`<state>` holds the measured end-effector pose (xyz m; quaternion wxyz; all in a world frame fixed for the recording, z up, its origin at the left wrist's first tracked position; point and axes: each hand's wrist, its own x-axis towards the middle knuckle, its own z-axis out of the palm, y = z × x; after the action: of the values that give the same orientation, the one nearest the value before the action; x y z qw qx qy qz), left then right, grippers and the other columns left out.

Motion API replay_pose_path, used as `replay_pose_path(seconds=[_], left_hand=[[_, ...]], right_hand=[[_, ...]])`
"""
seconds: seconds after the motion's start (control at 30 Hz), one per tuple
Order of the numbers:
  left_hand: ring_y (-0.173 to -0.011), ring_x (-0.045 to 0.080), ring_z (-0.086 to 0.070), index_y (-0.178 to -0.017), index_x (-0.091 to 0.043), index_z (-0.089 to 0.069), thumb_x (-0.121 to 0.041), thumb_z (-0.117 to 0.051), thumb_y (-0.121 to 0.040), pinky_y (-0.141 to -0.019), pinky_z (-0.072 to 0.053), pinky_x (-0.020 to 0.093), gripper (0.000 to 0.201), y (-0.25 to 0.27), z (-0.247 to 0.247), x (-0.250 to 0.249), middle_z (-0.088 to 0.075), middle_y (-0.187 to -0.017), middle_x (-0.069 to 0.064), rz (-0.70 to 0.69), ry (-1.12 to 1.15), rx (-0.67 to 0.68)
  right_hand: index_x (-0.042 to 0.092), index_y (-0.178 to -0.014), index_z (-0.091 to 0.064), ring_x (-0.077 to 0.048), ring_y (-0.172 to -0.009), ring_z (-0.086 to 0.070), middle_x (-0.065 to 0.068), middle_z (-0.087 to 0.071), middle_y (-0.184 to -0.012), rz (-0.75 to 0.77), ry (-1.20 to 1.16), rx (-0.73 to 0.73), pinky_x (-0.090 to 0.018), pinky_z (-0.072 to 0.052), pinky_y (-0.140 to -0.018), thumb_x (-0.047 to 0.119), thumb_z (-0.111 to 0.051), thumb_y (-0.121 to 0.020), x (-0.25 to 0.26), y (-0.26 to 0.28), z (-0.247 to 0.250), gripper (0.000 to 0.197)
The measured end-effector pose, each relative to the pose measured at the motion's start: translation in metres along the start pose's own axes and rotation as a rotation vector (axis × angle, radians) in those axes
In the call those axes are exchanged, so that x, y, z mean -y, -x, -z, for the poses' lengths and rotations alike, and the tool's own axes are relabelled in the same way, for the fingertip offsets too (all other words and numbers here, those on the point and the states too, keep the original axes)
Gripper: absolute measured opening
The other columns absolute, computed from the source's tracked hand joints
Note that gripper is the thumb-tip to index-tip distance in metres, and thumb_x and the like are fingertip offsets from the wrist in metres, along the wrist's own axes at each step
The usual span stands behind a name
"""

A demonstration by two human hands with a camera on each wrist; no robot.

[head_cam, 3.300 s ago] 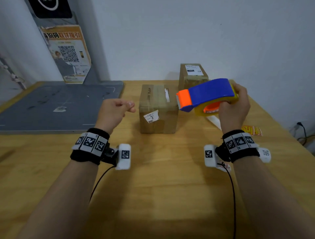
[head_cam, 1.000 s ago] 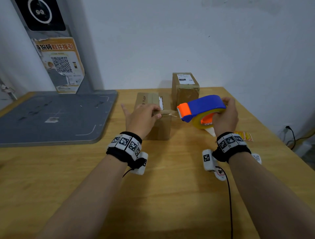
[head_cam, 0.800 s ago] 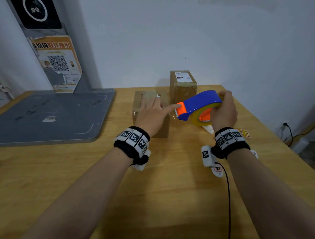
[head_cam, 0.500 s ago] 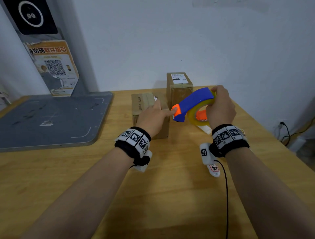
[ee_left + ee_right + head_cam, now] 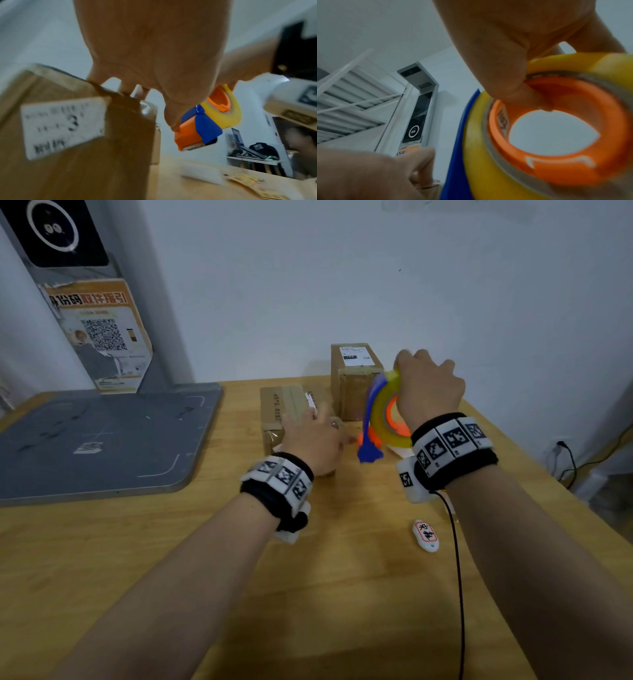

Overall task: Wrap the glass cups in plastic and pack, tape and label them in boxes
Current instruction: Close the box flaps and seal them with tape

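Note:
A brown cardboard box (image 5: 276, 412) with a white label marked 3 (image 5: 63, 127) stands mid-table. My left hand (image 5: 315, 440) lies on its top with the fingers stretched out, thumb hanging by the right edge. Shiny clear tape (image 5: 147, 108) shows at the box's top right corner. My right hand (image 5: 428, 388) grips a tape dispenser (image 5: 382, 416) with a blue body, orange core and yellow roll. It is tipped nose-down, its orange cutter (image 5: 187, 138) just right of the box near my left thumb. In the right wrist view my thumb hooks into the dispenser's orange core (image 5: 556, 142).
A second taped, labelled box (image 5: 356, 378) stands behind, against the wall. A grey pad (image 5: 102, 440) covers the table's left, under a kiosk post with a QR poster (image 5: 99, 337). A small white tag (image 5: 425, 536), a black cable (image 5: 459, 577) and yellow stickers (image 5: 248, 180) lie at right.
My right hand has swung the dispenser from level to nose-down beside the box's right edge. My left hand moved onto the box top and stays there.

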<state>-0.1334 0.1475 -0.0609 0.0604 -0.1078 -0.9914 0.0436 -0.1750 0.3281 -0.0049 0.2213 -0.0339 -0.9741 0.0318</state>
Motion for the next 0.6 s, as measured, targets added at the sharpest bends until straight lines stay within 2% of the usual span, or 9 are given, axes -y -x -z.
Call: replay_pose_path(seconds=[0.07,0.13,0.2,0.33,0.4,0.47,0.5,0.53,0.6], left_hand=[[-0.139,0.034,-0.039,-0.142,-0.060,-0.044,-0.043,-0.039,-0.104,-0.112,-0.021,0.075,0.042,-0.001,0.002,-0.005,-0.032,-0.147,0.009,0.028,0.013,0.012],[-0.135,0.032,-0.044,-0.143,-0.061,-0.043,-0.043,-0.045,-0.103,-0.113,-0.018,0.075,0.044,-0.005,0.007,-0.001,-0.034,-0.141,0.006,0.025,0.117,0.030],[-0.131,0.030,-0.048,-0.147,-0.065,-0.032,-0.046,-0.051,-0.101,-0.114,-0.019,0.074,0.054,-0.005,0.010,0.006,-0.034,-0.141,0.007,0.008,0.160,0.076],[-0.130,0.033,-0.053,-0.153,-0.065,-0.006,-0.051,-0.054,-0.098,-0.116,-0.024,0.071,0.074,-0.007,0.009,0.009,-0.020,-0.162,0.018,0.019,0.185,0.100],[-0.125,0.034,-0.057,-0.156,-0.059,0.003,-0.048,-0.054,-0.099,-0.114,-0.032,0.068,0.081,-0.008,0.011,0.009,-0.017,-0.165,0.020,0.024,0.221,0.080],[-0.114,0.030,-0.064,-0.159,-0.051,0.005,-0.041,-0.053,-0.101,-0.103,-0.049,0.058,0.083,-0.007,0.014,0.011,-0.023,-0.164,0.020,0.035,0.297,0.048],[-0.104,0.025,-0.066,-0.161,-0.047,0.003,-0.037,-0.053,-0.102,-0.091,-0.057,0.048,0.081,-0.005,0.015,0.013,-0.035,-0.159,0.020,0.039,0.354,0.008],[-0.093,0.020,-0.066,-0.162,-0.043,-0.002,-0.032,-0.054,-0.102,-0.077,-0.059,0.040,0.080,-0.002,0.015,0.016,-0.050,-0.146,0.016,0.053,0.440,-0.056],[-0.085,0.011,-0.064,-0.162,-0.039,-0.014,-0.018,-0.057,-0.100,-0.071,-0.059,0.034,0.078,0.006,0.017,0.027,-0.063,-0.125,0.001,0.148,0.694,-0.221]], right_hand=[[0.021,-0.136,-0.052,-0.042,-0.121,-0.052,-0.010,-0.055,-0.131,0.005,0.004,0.091,-0.040,-0.036,-0.076,-0.001,-0.050,-0.096,-0.002,0.000,-0.004,0.046],[0.020,-0.137,-0.052,-0.041,-0.119,-0.058,-0.011,-0.058,-0.131,-0.023,-0.006,0.171,-0.041,-0.038,-0.080,0.003,-0.051,-0.098,-0.012,-0.004,-0.010,0.043],[0.019,-0.135,-0.053,-0.040,-0.114,-0.061,-0.013,-0.061,-0.128,-0.039,0.022,0.241,-0.041,-0.040,-0.080,0.006,-0.050,-0.099,-0.027,-0.006,-0.016,0.039],[0.009,-0.114,-0.055,-0.034,-0.084,-0.060,-0.013,-0.058,-0.091,-0.076,0.012,0.368,-0.041,-0.046,-0.071,0.009,-0.052,-0.100,-0.046,-0.001,-0.035,0.015],[0.006,-0.102,-0.057,-0.031,-0.073,-0.060,-0.012,-0.059,-0.083,-0.069,-0.014,0.455,-0.038,-0.048,-0.064,0.011,-0.059,-0.096,-0.046,0.005,-0.047,0.008],[0.004,-0.106,-0.063,-0.032,-0.074,-0.064,-0.014,-0.065,-0.085,-0.059,-0.070,0.529,-0.038,-0.053,-0.063,0.009,-0.065,-0.093,-0.042,0.011,-0.058,0.014],[0.003,-0.112,-0.066,-0.033,-0.077,-0.067,-0.015,-0.067,-0.088,-0.054,-0.102,0.557,-0.040,-0.055,-0.065,0.008,-0.065,-0.092,-0.039,0.014,-0.063,0.021],[0.002,-0.117,-0.067,-0.034,-0.081,-0.069,-0.017,-0.070,-0.093,-0.050,-0.127,0.581,-0.041,-0.058,-0.069,0.007,-0.066,-0.091,-0.037,0.016,-0.067,0.026],[0.004,-0.121,-0.070,-0.033,-0.088,-0.071,-0.016,-0.073,-0.102,-0.035,-0.172,0.609,-0.044,-0.062,-0.077,0.007,-0.070,-0.089,-0.033,0.018,-0.069,0.032]])
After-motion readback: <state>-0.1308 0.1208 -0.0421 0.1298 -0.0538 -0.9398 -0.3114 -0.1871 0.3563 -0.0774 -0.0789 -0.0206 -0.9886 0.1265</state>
